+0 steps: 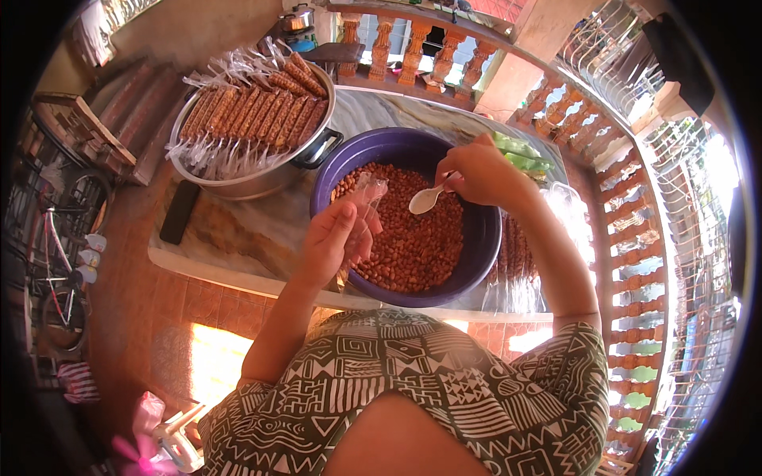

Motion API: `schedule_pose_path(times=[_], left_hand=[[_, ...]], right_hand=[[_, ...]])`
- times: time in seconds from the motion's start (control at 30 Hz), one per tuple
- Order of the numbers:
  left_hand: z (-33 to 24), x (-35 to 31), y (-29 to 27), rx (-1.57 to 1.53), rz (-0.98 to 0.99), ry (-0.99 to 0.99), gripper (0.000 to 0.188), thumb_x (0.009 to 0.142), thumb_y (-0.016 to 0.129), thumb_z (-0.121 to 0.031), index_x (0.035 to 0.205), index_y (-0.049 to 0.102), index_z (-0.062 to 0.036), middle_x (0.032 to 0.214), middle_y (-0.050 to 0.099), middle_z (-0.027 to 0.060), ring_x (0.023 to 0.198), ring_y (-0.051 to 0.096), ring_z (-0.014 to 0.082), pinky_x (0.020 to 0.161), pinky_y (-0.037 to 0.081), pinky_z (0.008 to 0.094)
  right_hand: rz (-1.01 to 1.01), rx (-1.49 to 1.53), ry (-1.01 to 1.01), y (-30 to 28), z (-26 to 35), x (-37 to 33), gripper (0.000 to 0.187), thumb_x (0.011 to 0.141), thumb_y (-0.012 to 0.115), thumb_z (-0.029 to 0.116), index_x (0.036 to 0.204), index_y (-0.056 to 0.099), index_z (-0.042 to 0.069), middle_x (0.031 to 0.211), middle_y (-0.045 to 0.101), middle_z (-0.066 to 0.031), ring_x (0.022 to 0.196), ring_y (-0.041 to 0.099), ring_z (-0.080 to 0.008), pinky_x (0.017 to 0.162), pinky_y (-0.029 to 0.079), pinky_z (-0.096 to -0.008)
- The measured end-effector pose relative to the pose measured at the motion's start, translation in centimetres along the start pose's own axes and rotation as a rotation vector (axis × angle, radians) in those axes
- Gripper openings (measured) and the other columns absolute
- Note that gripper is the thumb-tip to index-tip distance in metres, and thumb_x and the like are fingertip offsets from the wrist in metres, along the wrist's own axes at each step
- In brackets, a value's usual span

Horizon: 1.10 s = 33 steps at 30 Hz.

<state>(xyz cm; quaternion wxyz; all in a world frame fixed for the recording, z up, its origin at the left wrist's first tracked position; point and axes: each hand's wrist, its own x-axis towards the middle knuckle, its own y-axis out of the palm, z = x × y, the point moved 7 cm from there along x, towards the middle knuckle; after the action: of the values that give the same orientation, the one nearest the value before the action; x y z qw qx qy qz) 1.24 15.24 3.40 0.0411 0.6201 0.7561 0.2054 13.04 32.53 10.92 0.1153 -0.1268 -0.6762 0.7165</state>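
Note:
A purple basin (pixel 486 262) full of loose reddish-brown peanuts (pixel 413 246) stands on the table before me. Over its left side, my left hand (pixel 337 236) grips a narrow clear plastic bag (pixel 369 193), its mouth end pointing up and away. My right hand (pixel 480 176), above the basin's far right rim, is closed round the handle of a small white spoon (pixel 425 201). The spoon's bowl hangs above the peanuts, tipped toward the left; whether anything lies in it is hard to make out. The bag's lower part is mostly hidden behind my left fingers.
A large metal pot (pixel 262 184) at the far left holds rows of filled peanut packets (pixel 254 115). A black phone-like slab (pixel 180 213) lies on the marble-patterned table (pixel 230 238). More filled packets (pixel 514 258) and a green package (pixel 520 151) sit right of the basin. A bicycle (pixel 63 262) stands at left.

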Motion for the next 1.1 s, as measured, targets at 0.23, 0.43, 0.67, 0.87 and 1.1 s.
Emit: schedule_pose_path(times=[0.23, 0.43, 0.67, 0.87, 1.1], left_hand=[[0.7, 0.2, -0.3, 0.009, -0.024, -0.002, 0.057, 0.103, 0.041, -0.043, 0.138, 0.047, 0.0017, 0.088, 0.06, 0.0025, 0.056, 0.05, 0.0031, 0.047, 0.037, 0.0145], [1.4, 0.7, 0.5, 0.012, 0.032, -0.014, 0.055, 0.103, 0.041, -0.043, 0.137, 0.049, -0.0007, 0.088, 0.06, 0.0028, 0.056, 0.051, 0.0043, 0.047, 0.039, 0.016], [1.8, 1.3, 1.3, 0.068, 0.087, -0.095, 0.054, 0.103, 0.038, -0.043, 0.138, 0.049, -0.003, 0.089, 0.059, 0.0031, 0.057, 0.052, 0.0049, 0.047, 0.04, 0.017], [2.2, 1.8, 2.2, 0.028, 0.155, -0.145, 0.054, 0.104, 0.038, -0.043, 0.139, 0.049, -0.0033, 0.09, 0.059, 0.0029, 0.058, 0.052, 0.0046, 0.048, 0.04, 0.0164], [2.3, 1.9, 2.7, -0.019, 0.195, -0.134, 0.055, 0.104, 0.037, -0.043, 0.14, 0.047, -0.0031, 0.091, 0.059, 0.0029, 0.058, 0.052, 0.0037, 0.048, 0.041, 0.0162]], right_hand=[[0.336, 0.327, 0.021, 13.4, 0.2, 1.9, 0.015, 0.079, 0.071, 0.024, 0.092, 0.075, 0.018, 0.089, 0.073, 0.0002, 0.091, 0.067, -0.0206, 0.095, 0.033, -0.0441], [0.353, 0.659, -0.04, 11.7, -1.4, 1.5, 0.018, 0.08, 0.074, 0.021, 0.095, 0.075, 0.011, 0.093, 0.072, -0.0059, 0.093, 0.067, -0.021, 0.094, 0.046, -0.0387], [0.154, 0.737, -0.056, 0.6, -4.0, 0.1, 0.017, 0.082, 0.073, 0.013, 0.097, 0.074, 0.006, 0.094, 0.072, -0.0054, 0.095, 0.067, -0.016, 0.086, 0.051, -0.0317], [0.088, 0.632, -0.103, -6.0, -3.5, 0.0, 0.017, 0.082, 0.073, 0.015, 0.098, 0.074, 0.009, 0.094, 0.073, -0.0054, 0.094, 0.067, -0.017, 0.086, 0.051, -0.0329], [0.101, 0.431, -0.17, -7.7, -1.1, 1.2, 0.016, 0.08, 0.073, 0.019, 0.095, 0.076, 0.014, 0.09, 0.072, -0.0055, 0.092, 0.065, -0.0189, 0.082, 0.05, -0.0343]])
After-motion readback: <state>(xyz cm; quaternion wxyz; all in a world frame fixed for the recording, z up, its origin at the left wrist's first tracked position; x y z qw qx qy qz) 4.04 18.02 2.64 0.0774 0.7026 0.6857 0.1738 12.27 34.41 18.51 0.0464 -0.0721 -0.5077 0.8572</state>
